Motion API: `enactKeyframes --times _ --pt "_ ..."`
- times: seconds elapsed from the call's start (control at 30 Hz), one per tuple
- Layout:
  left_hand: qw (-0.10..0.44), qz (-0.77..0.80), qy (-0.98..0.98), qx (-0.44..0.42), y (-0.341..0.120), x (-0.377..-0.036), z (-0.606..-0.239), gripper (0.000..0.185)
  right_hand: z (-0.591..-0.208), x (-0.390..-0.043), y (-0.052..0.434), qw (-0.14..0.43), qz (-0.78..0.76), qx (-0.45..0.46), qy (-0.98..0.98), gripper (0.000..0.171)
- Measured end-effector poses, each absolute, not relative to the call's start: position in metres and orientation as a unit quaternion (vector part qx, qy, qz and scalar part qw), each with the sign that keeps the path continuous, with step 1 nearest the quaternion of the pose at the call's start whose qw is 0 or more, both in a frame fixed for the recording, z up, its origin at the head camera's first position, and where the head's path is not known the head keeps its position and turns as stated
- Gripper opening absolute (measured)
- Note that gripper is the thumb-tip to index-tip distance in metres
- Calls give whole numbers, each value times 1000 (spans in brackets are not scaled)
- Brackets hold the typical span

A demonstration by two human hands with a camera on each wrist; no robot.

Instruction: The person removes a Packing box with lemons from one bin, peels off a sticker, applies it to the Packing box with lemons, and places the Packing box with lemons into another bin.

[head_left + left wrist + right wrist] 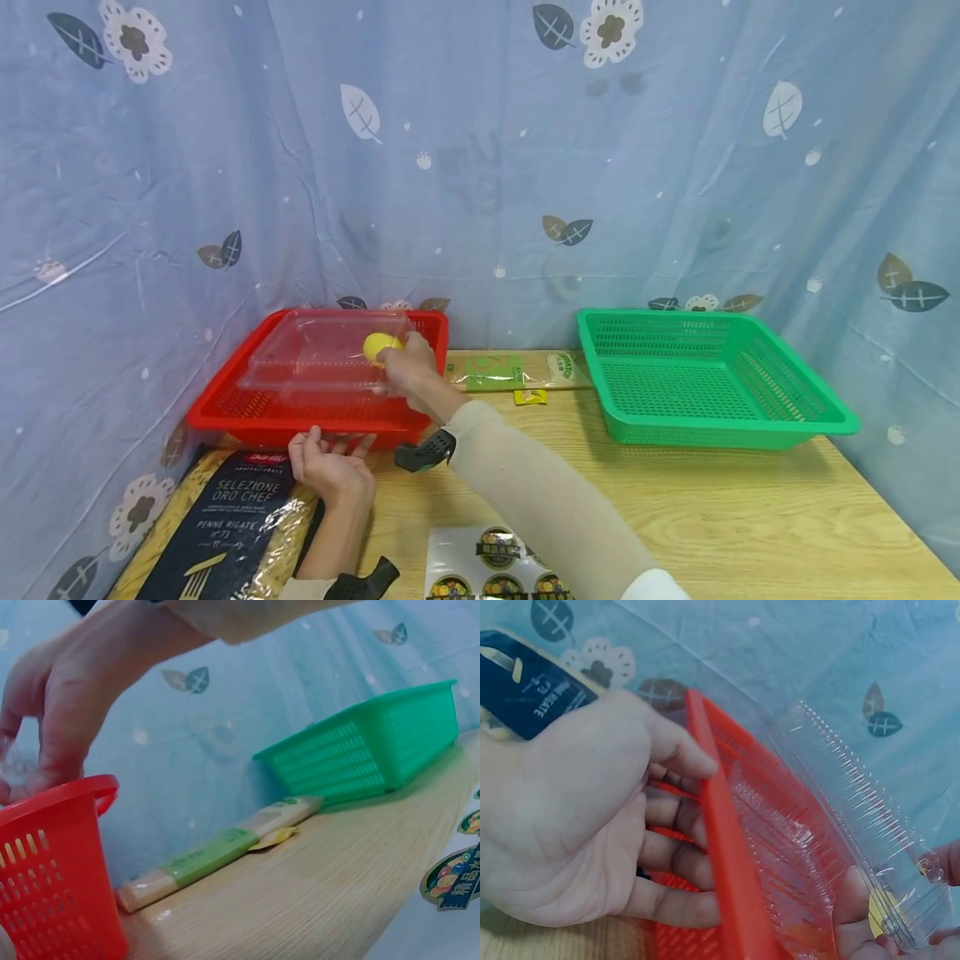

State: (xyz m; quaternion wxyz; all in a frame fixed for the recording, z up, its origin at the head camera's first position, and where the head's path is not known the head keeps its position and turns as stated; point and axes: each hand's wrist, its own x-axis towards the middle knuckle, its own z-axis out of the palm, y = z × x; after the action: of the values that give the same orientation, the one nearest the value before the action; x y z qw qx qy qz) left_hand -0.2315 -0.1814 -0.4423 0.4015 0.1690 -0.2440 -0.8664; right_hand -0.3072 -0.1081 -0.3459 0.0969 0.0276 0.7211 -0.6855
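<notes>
A clear plastic container (315, 354) with ridged edges lies tilted over the red basket (225, 408), its lower part inside in the right wrist view. My right hand (412, 371) pinches the container's right edge, thumb (851, 911) on the near side. A rounded yellow thing (381, 346) like a lemon sits at those fingers, partly behind clear plastic in the right wrist view. My left hand (333, 467) holds the basket's front rim, palm up, its thumb tip at the rim and fingers under it against the wall. In the left wrist view the right hand reaches over the basket.
A penne bag (240, 517) lies front left. Behind, a noodle packet (517, 371) and a small yellow sachet (530, 397) lie between the red basket and a green basket (712, 433). A sticker sheet (465, 550) is at the front; a curtain (487, 167) hangs behind.
</notes>
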Motion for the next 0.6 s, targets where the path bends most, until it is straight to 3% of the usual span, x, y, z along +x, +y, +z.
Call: enactKeyframes --times 0.6 --pt "402 -858 -257 191 -181 -231 -440 10 -329 -299 -87 98 -738 -7 667 63"
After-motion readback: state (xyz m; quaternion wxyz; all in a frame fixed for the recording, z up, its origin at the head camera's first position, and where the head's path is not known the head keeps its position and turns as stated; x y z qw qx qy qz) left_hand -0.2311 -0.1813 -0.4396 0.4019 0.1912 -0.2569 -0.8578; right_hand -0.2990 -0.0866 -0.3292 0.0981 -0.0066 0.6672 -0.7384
